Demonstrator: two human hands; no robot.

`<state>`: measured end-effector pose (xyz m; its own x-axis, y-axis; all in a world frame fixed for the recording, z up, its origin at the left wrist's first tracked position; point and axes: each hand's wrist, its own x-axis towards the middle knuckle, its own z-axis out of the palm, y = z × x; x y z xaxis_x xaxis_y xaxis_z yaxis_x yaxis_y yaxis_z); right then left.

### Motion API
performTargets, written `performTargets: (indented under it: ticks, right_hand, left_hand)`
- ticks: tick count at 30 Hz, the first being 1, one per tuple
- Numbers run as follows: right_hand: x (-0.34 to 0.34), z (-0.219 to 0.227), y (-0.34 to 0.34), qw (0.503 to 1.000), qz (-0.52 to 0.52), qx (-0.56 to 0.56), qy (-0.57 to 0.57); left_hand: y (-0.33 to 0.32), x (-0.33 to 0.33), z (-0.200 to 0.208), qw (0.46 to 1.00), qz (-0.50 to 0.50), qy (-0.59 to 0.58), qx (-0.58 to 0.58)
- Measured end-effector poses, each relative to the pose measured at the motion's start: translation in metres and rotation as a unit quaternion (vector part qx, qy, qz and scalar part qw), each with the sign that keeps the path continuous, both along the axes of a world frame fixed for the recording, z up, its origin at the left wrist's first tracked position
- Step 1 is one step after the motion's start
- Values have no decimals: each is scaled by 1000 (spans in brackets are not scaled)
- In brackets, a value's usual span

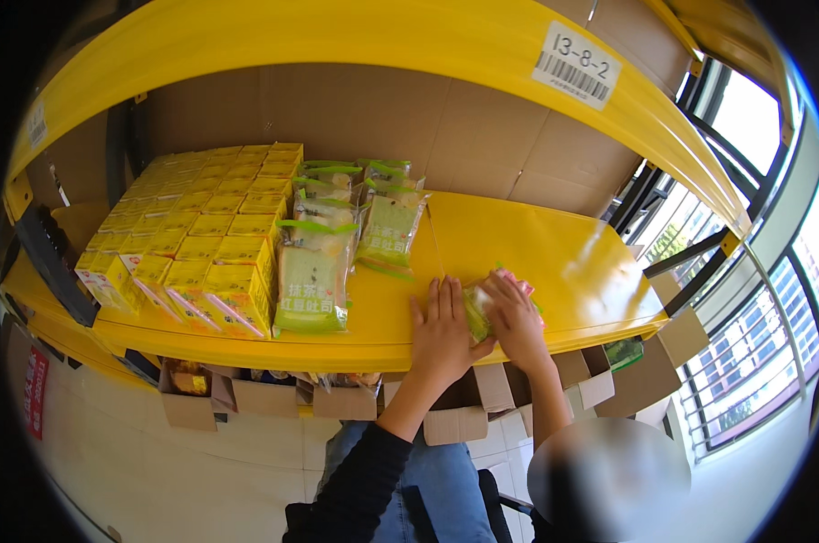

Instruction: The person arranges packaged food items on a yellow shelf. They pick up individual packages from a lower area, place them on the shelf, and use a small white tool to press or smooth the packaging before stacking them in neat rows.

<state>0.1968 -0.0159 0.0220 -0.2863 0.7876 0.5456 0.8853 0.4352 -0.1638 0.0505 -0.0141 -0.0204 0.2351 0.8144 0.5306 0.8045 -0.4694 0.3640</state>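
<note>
My left hand [443,328] lies flat on the yellow shelf board [554,249], fingers stretched out and holding nothing. Its thumb reaches toward the lower edge of a small green and pink plastic packet [476,312]. Over that packet my right hand [516,324] is curved, fingers gripping its top and side, so most of it is hidden. To the left stand two rows of clear-wrapped sliced bread packs with green trim; the nearest are a front bread pack [311,281] and another bread pack [391,226] behind it to the right.
Many yellow boxes [219,244] stand in tight rows on the shelf's left. A yellow beam [382,41] with a label crosses above. Cardboard backs the shelf. Open cartons [455,423] sit below its front edge. Windows with railings [735,389] are at the right.
</note>
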Motion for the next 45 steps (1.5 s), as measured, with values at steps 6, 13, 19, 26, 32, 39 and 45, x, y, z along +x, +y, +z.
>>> performTargets:
  ticks: [6,13,19,26,32,39,45]
  right_hand:
    - [-42,13,-61,991,14,-108,83]
    - [-17,2,-51,992,41,-83,91]
    - [1,-4,-41,981,-19,-70,177]
    - [-30,1,-44,992,44,-62,100]
    - [-21,2,1,1000,7,24,9]
    - [20,-4,46,973,-113,-93,179]
    - [46,-33,20,962,-146,-3,232]
  left_hand:
    - [4,-1,-11,999,4,-9,34]
    - [-3,-1,1,1000,-17,-7,-1]
    - [0,0,-3,999,-16,-25,33]
    - [0,0,-8,999,-10,44,22]
    - [2,-4,-1,1000,-23,12,11]
    - [-1,-4,1,998,-43,14,45]
    - [-4,-9,4,996,-87,30,18]
